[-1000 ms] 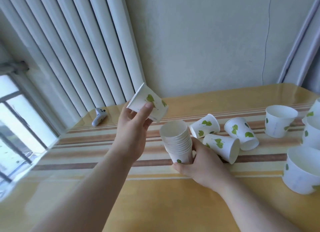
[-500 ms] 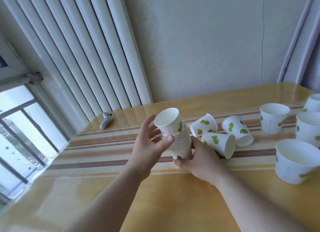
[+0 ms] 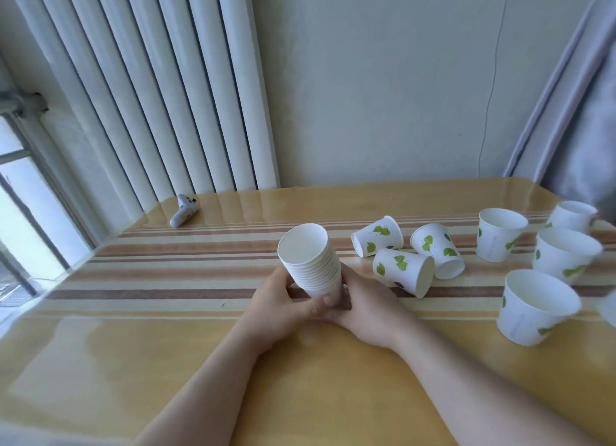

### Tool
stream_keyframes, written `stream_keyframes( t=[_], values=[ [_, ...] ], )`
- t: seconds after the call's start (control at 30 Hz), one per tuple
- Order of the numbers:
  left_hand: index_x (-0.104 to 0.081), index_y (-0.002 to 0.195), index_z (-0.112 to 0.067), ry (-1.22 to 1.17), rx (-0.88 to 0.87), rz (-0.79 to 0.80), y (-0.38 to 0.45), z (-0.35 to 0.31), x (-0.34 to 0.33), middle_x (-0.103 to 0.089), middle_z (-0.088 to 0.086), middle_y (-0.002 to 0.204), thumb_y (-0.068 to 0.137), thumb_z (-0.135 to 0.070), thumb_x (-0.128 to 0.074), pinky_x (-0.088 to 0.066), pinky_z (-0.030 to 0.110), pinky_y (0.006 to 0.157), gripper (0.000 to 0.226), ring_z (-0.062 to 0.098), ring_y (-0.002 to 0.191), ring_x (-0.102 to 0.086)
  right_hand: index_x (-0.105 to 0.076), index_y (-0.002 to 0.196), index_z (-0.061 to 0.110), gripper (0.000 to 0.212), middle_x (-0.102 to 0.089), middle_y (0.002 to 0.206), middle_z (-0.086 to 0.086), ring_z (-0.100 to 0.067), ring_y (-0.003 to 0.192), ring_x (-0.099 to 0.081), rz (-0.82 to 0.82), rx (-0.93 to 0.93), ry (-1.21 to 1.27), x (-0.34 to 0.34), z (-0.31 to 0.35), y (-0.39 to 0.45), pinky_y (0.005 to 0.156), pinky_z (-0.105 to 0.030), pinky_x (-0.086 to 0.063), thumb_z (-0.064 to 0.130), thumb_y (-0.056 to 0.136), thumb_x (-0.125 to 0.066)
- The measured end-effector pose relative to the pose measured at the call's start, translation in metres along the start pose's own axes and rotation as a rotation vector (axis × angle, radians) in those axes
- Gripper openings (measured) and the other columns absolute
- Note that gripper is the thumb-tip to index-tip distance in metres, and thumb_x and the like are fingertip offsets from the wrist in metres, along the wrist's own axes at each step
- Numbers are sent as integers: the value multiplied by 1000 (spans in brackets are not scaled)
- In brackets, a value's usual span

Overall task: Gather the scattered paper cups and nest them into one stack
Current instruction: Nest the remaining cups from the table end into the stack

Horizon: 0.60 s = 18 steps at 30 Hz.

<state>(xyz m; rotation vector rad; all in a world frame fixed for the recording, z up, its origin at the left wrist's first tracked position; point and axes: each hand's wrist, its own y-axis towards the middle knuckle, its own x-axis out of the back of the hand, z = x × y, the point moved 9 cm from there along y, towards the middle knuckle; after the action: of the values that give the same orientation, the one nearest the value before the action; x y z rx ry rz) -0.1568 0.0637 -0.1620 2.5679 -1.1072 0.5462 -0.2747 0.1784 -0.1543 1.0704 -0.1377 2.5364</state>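
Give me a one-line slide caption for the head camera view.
Both hands, left and right, grip a stack of nested cups while loose cups wait on the table.

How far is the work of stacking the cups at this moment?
Done: many cups are nested in one stack. In hand: the left hand and the right hand both grip its lower part. Left: three cups lie on their sides just right of the stack, and at least four upright cups stand further right on the table.
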Motion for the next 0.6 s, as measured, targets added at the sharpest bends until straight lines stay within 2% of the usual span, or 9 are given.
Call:
stream_keyframes(
  t=[0.07, 0.13, 0.17, 0.23, 0.3, 0.4, 0.5, 0.53, 0.6],
  values=[
    [-65, 131, -35, -29, -38, -28, -1, -2, 3, -81, -14, 122, 75, -56, -94, -59, 44, 106, 66, 6, 119, -74, -51, 144, 53, 60, -72, 138, 23, -5, 125, -70, 53, 27, -20, 1, 5, -3, 111, -40, -57, 40, 93, -81],
    [-61, 134, -38, -80, -74, -72, -3, -3, 8, -79, -14, 125, 77, -50, -93, -58, 44, 108, 66, 5, 122, -72, -56, 149, 47, 59, -68, 142, 20, -7, 115, -67, -9, 73, -142, 16, 11, -10, 107, -37, -56, 22, 98, -75],
    [-60, 133, -40, -96, -79, -92, -4, -3, 11, -79, -14, 124, 77, -49, -92, -58, 46, 108, 66, 7, 121, -72, -62, 148, 38, 56, -70, 140, 14, -12, 110, -68, -159, 106, -227, 36, 15, -16, 102, -39, -58, 16, 98, -75],
    [-58, 130, -47, -92, -86, -113, -4, -3, 14, -78, -13, 123, 76, -49, -91, -58, 50, 107, 63, 13, 119, -72, -75, 132, 23, 46, -74, 128, 4, -27, 100, -74, -519, 173, -351, 78, 18, -38, 85, -46, -64, 8, 89, -82],
    [-59, 126, -53, -78, -93, -116, -4, -3, 14, -77, -15, 119, 73, -49, -89, -59, 50, 103, 61, 17, 116, -72, -73, 127, 24, 42, -66, 133, 6, -34, 92, -75, -651, 65, -478, 104, 3, -52, 69, -43, -62, 15, 87, -84],
    [-62, 127, -49, -77, -130, -142, -3, -4, 16, -74, -13, 116, 72, -45, -91, -60, 52, 99, 62, 21, 113, -70, -50, 144, 37, 56, -38, 157, 17, -35, 101, -72, -474, -195, -610, 105, -38, -52, 75, -42, -59, 40, 94, -75],
    [-61, 132, -50, -37, -162, -158, -1, -4, 18, -70, -13, 123, 70, -45, -91, -58, 46, 101, 69, 20, 123, -65, -31, 160, 39, 72, -25, 170, 14, -35, 120, -69, -360, -221, -637, 88, -53, -49, 82, -40, -57, 43, 99, -67],
    [-61, 133, -50, -23, -163, -162, -1, -3, 18, -69, -13, 126, 68, -45, -90, -56, 42, 103, 71, 19, 127, -63, -30, 161, 37, 72, -25, 170, 11, -35, 120, -69, -358, -220, -652, 82, -55, -49, 81, -40, -58, 40, 99, -67],
    [-62, 134, -48, 0, -161, -167, -3, -4, 18, -65, -13, 126, 65, -45, -87, -52, 30, 102, 73, 12, 129, -58, -44, 154, 33, 66, -38, 162, 3, -36, 104, -73, -447, -173, -674, 76, -54, -51, 68, -40, -57, 30, 95, -74]
  ],
)
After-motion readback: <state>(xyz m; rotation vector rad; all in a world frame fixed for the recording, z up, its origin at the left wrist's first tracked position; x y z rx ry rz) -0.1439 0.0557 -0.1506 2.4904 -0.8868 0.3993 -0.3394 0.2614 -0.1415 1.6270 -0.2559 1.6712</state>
